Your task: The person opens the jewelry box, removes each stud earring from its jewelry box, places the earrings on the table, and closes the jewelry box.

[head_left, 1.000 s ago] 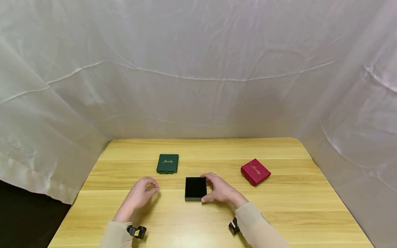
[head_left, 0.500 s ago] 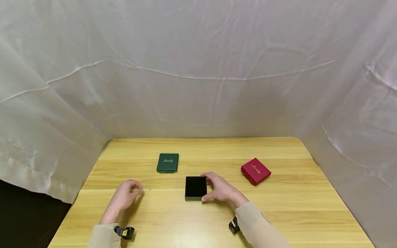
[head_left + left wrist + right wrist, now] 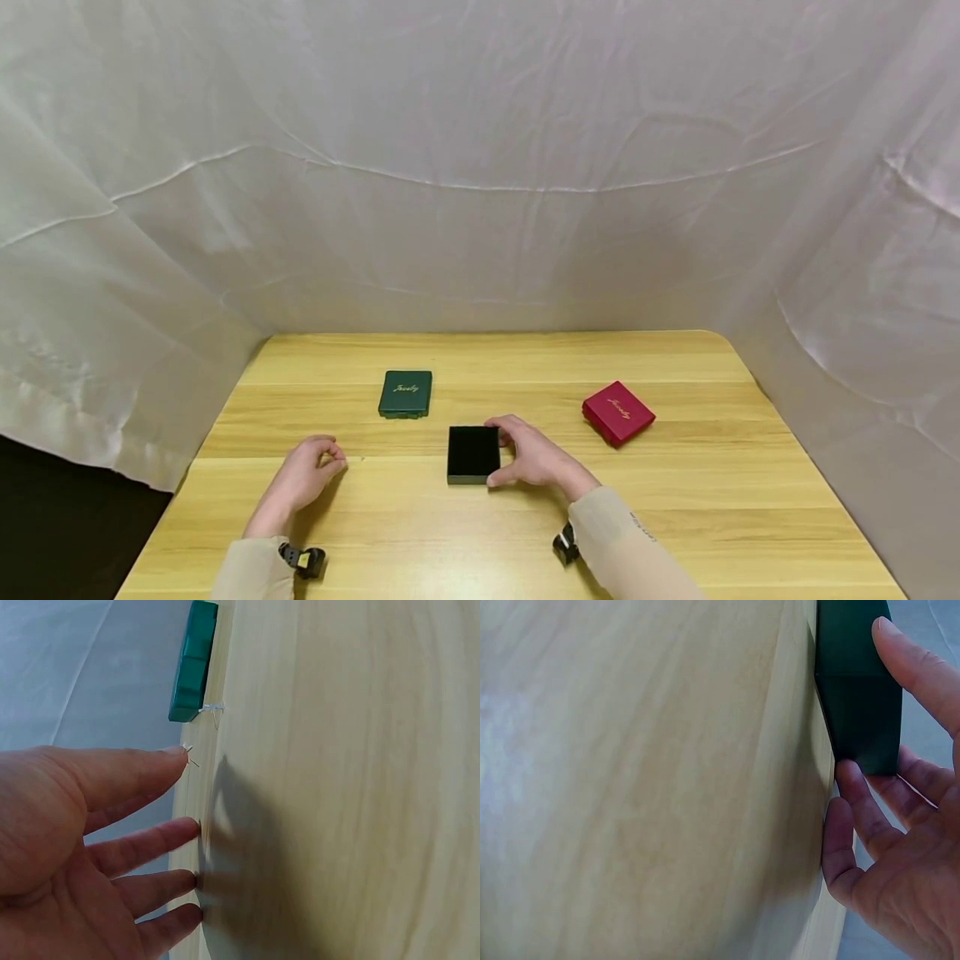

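An open jewelry box base (image 3: 473,455) with black lining sits mid-table. Its outer wall is dark green in the right wrist view. My right hand (image 3: 528,454) grips its right side, thumb on the near side and fingers at the far side. My left hand (image 3: 298,477) is over the table to the left. Thumb and index finger pinch a tiny silvery piece (image 3: 192,759), too small to name surely. A similar small silvery piece (image 3: 214,711) lies on the wood just beyond the fingertips.
A green "Jewelry" box or lid (image 3: 406,393) lies behind and left of the base; a red one (image 3: 618,413) lies turned at the right. Pale curtains (image 3: 480,250) surround the sides and back of the wooden table (image 3: 450,550).
My left hand has moved left and slightly nearer, then stays put. A tiny piece shows on the table where it was. My right hand and the base have not moved.
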`<state>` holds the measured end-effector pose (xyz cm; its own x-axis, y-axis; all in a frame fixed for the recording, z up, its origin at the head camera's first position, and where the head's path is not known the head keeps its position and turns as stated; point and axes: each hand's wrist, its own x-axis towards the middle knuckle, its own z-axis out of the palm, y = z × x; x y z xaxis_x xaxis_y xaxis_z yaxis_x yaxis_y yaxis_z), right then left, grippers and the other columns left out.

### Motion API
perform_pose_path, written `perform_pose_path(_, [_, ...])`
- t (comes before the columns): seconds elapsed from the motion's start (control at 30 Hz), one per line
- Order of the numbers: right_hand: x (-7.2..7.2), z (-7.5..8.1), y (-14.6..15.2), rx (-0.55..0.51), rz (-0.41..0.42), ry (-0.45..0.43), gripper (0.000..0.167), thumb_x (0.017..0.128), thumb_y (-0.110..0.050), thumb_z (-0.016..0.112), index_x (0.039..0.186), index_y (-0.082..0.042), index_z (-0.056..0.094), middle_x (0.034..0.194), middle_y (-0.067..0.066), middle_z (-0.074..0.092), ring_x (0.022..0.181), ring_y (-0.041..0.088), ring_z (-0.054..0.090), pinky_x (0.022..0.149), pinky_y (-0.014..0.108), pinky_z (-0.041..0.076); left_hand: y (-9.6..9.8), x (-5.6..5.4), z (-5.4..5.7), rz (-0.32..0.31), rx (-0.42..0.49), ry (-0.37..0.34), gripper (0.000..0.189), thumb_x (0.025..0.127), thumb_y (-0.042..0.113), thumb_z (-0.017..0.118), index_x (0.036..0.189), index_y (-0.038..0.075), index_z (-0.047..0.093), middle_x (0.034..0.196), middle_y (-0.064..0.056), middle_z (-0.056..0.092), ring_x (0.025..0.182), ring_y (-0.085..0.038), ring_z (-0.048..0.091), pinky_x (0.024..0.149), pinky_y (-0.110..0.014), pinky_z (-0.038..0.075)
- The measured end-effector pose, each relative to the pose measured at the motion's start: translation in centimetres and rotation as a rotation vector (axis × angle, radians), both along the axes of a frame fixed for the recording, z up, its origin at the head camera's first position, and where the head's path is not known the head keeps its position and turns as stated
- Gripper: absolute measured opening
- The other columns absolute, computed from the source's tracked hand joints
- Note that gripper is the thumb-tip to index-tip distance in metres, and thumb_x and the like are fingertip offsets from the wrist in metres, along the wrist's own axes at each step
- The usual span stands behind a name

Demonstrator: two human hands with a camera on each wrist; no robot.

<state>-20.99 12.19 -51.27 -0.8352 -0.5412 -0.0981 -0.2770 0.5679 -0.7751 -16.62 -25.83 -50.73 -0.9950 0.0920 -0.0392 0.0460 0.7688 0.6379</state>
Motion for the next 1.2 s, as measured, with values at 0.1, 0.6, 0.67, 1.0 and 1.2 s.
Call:
perform_pose_path(0.1, [0.0, 0.0, 0.0, 0.005, 0.001, 0.009, 0.083, 0.073, -0.025, 0.089, 0.142, -0.009, 0.046, 0.131, 0.003, 0.050, 0.114, 0.024, 0.052, 0.097, 0.044, 0.043, 0.3, -0.4, -0.1, -0.012, 0.014, -0.001, 0.013, 0.091, 0.003, 0.066, 0.080, 0.009, 0.063, 0.135, -0.033, 0.049, 0.126, -0.054, 0.040, 0.102, -0.064, 0.032])
perform_pose_path(0.6, [0.0, -0.2, 0.0, -0.004, -0.001, 0.007, 0.083, 0.073, -0.025, 0.089, 0.142, -0.009, 0.046, 0.130, 0.003, 0.051, 0.113, 0.025, 0.052, 0.097, 0.045, 0.043, 1.0, -1.3, -0.4, -0.004, 0.001, -0.005, 0.013, 0.090, 0.002, 0.067, 0.078, 0.008, 0.066, 0.133, -0.030, 0.052, 0.124, -0.052, 0.044, 0.101, -0.061, 0.034])
perform_pose_path(0.67, [0.0, -0.2, 0.0, -0.002, -0.002, 0.008, 0.083, 0.073, -0.025, 0.089, 0.142, -0.009, 0.046, 0.130, 0.003, 0.051, 0.113, 0.024, 0.052, 0.097, 0.045, 0.043, 1.0, -1.4, -0.5, -0.003, -0.003, 0.000, 0.013, 0.090, 0.002, 0.067, 0.079, 0.008, 0.067, 0.132, -0.030, 0.053, 0.123, -0.052, 0.045, 0.100, -0.061, 0.035])
perform_pose_path(1.0, [0.0, -0.4, 0.0, -0.001, -0.001, 0.015, 0.083, 0.072, -0.024, 0.090, 0.141, -0.009, 0.047, 0.131, 0.003, 0.050, 0.113, 0.024, 0.052, 0.096, 0.043, 0.044, 1.0, -1.4, -0.6, -0.003, 0.006, 0.001, 0.012, 0.092, 0.003, 0.066, 0.081, 0.007, 0.069, 0.132, -0.031, 0.053, 0.127, -0.054, 0.039, 0.102, -0.062, 0.033])
perform_pose_path(1.2, [0.0, -0.2, 0.0, 0.002, 0.017, 0.024, 0.085, 0.071, -0.024, 0.090, 0.142, -0.008, 0.046, 0.132, 0.004, 0.050, 0.113, 0.025, 0.053, 0.096, 0.043, 0.044, 0.9, -1.1, -0.3, -0.017, 0.004, 0.005, 0.014, 0.094, 0.001, 0.061, 0.086, 0.005, 0.071, 0.132, -0.031, 0.052, 0.130, -0.055, 0.035, 0.104, -0.063, 0.031])
